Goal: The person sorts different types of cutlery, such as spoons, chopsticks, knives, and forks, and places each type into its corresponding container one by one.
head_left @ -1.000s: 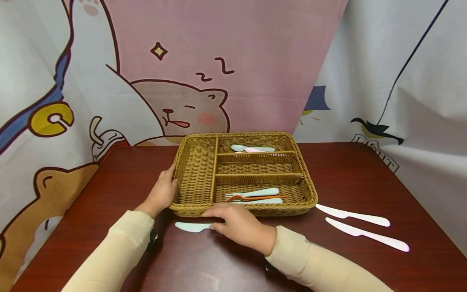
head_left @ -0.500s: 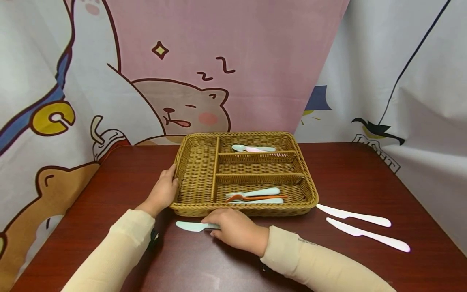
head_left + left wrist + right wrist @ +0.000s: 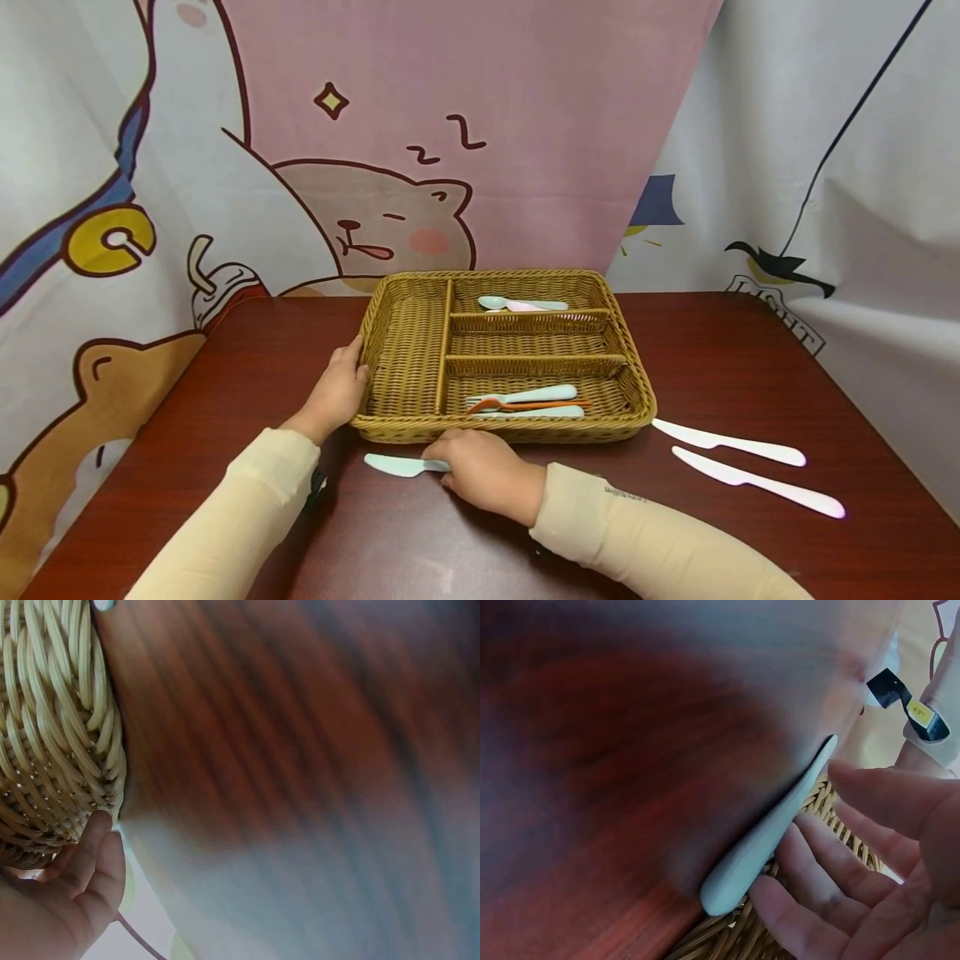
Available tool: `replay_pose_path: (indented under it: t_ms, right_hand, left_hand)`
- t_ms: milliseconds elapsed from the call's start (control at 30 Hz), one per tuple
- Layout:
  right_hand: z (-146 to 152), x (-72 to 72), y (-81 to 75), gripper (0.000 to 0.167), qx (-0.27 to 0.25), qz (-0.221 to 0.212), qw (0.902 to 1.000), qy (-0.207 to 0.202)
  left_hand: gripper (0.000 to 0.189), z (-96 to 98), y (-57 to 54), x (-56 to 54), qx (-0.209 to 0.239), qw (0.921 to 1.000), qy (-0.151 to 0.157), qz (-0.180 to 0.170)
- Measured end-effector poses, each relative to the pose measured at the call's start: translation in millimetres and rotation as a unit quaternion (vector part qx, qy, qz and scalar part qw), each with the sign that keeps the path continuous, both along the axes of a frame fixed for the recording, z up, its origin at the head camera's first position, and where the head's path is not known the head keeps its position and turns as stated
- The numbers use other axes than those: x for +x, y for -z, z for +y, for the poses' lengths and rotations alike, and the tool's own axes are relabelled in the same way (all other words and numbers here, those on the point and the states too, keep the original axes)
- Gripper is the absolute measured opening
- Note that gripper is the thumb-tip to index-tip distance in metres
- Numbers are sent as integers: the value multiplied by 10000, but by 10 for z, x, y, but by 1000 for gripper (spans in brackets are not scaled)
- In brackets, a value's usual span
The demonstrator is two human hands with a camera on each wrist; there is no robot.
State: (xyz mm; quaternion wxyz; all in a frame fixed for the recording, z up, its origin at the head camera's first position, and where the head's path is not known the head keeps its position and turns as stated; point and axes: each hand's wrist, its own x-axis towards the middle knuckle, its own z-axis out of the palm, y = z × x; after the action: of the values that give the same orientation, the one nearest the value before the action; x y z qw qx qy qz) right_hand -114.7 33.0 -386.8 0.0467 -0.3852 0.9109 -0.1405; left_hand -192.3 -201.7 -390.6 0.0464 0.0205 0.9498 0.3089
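Note:
A wicker cutlery basket (image 3: pixel 442 342) with compartments stands at the middle of the table. My left hand (image 3: pixel 333 392) rests against its left side, and in the left wrist view the fingers (image 3: pixel 109 870) touch the outer weave. Before the basket a pale mint-green knife (image 3: pixel 397 465) lies flat on the table, blade to the left. My right hand (image 3: pixel 487 475) is over its handle, hiding that end in the head view. In the right wrist view the fingers are loosely bent beside the handle (image 3: pixel 739 877), with the thumb near the blade end and no plain grip.
To the right lie two white knives (image 3: pixel 738 442), (image 3: pixel 765 482), the farther one close to the basket's corner. The front compartment holds pale cutlery (image 3: pixel 532 394) and an orange piece (image 3: pixel 487 407). A pale spoon (image 3: pixel 492 303) lies in the back compartment. A printed curtain (image 3: pixel 555 150) hangs behind the table.
My right hand has drawn in and lowered over the knife's handle, its fingers bending more. The left hand stays against the basket. The knife shows no clear shift of its own.

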Motion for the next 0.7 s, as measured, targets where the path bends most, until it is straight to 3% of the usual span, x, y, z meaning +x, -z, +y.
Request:
replay_pose_path:
  t_ms: [267,700]
  right_hand:
    - [-27,18,44,19,14,612,9980,-126]
    - [-60,3,53,22,93,508,9985,-166]
  left_hand:
    - [57,-2,-12,8,61,10000,35,3]
    - [57,2,-3,2,111,9999,-21,-36]
